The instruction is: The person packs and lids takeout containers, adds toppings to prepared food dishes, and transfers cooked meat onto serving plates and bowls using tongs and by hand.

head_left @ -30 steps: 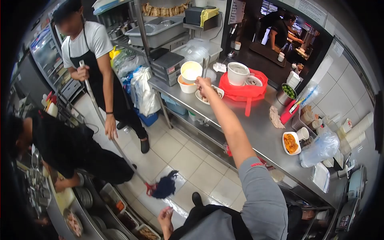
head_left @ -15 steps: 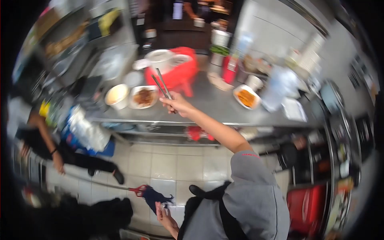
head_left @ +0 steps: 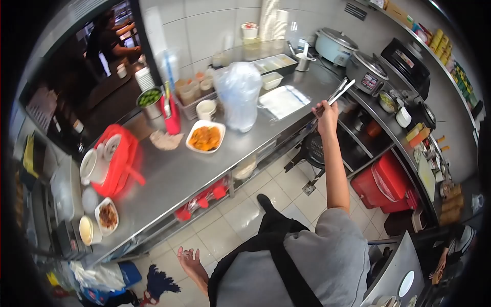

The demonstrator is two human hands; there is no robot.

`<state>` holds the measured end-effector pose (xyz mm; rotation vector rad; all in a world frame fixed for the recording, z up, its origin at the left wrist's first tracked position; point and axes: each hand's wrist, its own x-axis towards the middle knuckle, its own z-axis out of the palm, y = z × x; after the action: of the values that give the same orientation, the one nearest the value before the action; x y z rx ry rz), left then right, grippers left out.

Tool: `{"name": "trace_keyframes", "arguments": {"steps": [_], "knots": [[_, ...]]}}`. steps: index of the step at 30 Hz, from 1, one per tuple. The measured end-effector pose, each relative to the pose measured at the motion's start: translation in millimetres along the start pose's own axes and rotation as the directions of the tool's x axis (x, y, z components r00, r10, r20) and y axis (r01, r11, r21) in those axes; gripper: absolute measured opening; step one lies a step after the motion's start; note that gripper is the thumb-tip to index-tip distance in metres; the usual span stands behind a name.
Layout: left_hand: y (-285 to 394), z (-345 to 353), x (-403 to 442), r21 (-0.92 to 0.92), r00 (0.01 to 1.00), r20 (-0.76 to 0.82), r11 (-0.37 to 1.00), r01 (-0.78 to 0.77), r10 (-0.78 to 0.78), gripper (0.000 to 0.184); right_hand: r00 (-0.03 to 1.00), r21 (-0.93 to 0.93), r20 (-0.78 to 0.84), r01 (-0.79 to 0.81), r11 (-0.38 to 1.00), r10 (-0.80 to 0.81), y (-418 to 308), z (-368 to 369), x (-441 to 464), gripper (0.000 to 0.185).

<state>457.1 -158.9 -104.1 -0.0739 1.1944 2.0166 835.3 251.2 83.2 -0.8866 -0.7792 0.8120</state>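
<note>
My right hand [head_left: 327, 117] is closed around metal tongs [head_left: 342, 91], their two arms pointing up and right, apart at the tips. Nothing sits between those tips. Beyond the tongs stands a multi-cooker [head_left: 367, 75], with a light-blue rice cooker [head_left: 335, 47] behind it. Low over the floor tiles, my left hand [head_left: 191, 263] is open, fingers spread and slightly curled, holding nothing. On the steel counter [head_left: 169, 204] are a white bowl of orange food [head_left: 205, 137], a white dish of brown food [head_left: 108, 217] and a red plastic bag [head_left: 120, 166] around white tubs.
A clear bag [head_left: 239, 94] of round lids stands beside a sheet-wrapped stack [head_left: 284, 102]. Under the right-hand shelves is a red bin [head_left: 376, 179]; a black stool [head_left: 312, 150] stands nearby. A dark mop head [head_left: 161, 284] lies on the floor. Another person's hand [head_left: 440, 266] shows at lower right.
My body and view have turned right. My right hand has carried the tongs from above the red bag to the counter's right end, near the cookers. My left hand's fingers are spread.
</note>
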Motion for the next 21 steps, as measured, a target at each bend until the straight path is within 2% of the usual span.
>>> {"name": "trace_keyframes", "arguments": {"steps": [1,3,4,5,7,9,10,13,14,17,18,21], "knots": [[-6.2,20.6,3.2,0.013,0.999,0.044,1.0,0.014,-0.014,0.044,0.997,-0.062,-0.062,-0.058,0.996,0.054,10.4,-5.5,22.9,0.015],[-21.8,62.7,12.9,0.036,0.991,0.126,0.999,0.034,-0.038,0.047,0.994,-0.269,-0.07,-0.102,0.958,0.086,31.3,-10.1,73.7,0.011],[-29.7,85.8,17.4,0.092,0.988,0.149,0.995,0.035,-0.049,0.047,0.997,-0.4,-0.037,-0.077,0.913,0.068,52.2,-14.3,111.7,0.015],[-38.3,108.3,21.5,0.147,0.984,0.17,0.988,0.036,-0.061,0.047,0.999,-0.536,-0.007,0.032,0.844,-0.042,88.7,-23.5,163.3,0.025],[-62.1,145.4,32.1,0.248,0.977,0.207,0.969,-0.003,-0.05,0.048,0.971,-0.826,0.012,0.144,0.546,-0.238,167.3,-38.8,271.9,0.036],[-92.5,180.7,44.4,0.319,0.971,0.24,0.944,-0.084,0.005,0.05,0.964,-0.872,0.017,0.144,0.468,-0.264,182.9,-16.8,338.3,0.04],[-101.8,208.5,45.2,0.276,0.986,0.163,0.959,-0.063,0.018,0.049,0.962,-0.893,0.024,0.143,0.426,-0.271,186.9,-3.7,361.9,0.042],[-133.2,250.2,61.2,0.303,0.989,0.093,0.943,-0.136,0.113,0.042,0.999,-0.957,0.036,0.041,0.287,-0.025,169.3,32.3,429.7,0.049],[-137.2,265.9,62.7,0.265,0.994,0.034,0.958,-0.109,0.104,0.039,0.998,-0.972,0.054,0.059,0.228,-0.027,178.0,34.3,460.3,0.043],[-152.9,292.0,66.8,0.257,0.981,-0.156,0.964,-0.074,0.116,0.04,0.992,-0.992,0.042,0.028,0.122,0.115,182.4,46.2,521.3,0.039],[-155.7,301.2,67.2,0.246,0.98,-0.166,0.967,-0.065,0.108,0.04,0.996,-0.993,0.036,0.026,0.113,0.085,185.4,49.7,533.0,0.036],[-162.9,321.7,60.2,0.212,0.978,-0.198,0.977,-0.028,0.071,0.04,0.984,-0.993,0.074,0.059,0.098,0.161,186.4,53.5,557.4,0.037]]}}
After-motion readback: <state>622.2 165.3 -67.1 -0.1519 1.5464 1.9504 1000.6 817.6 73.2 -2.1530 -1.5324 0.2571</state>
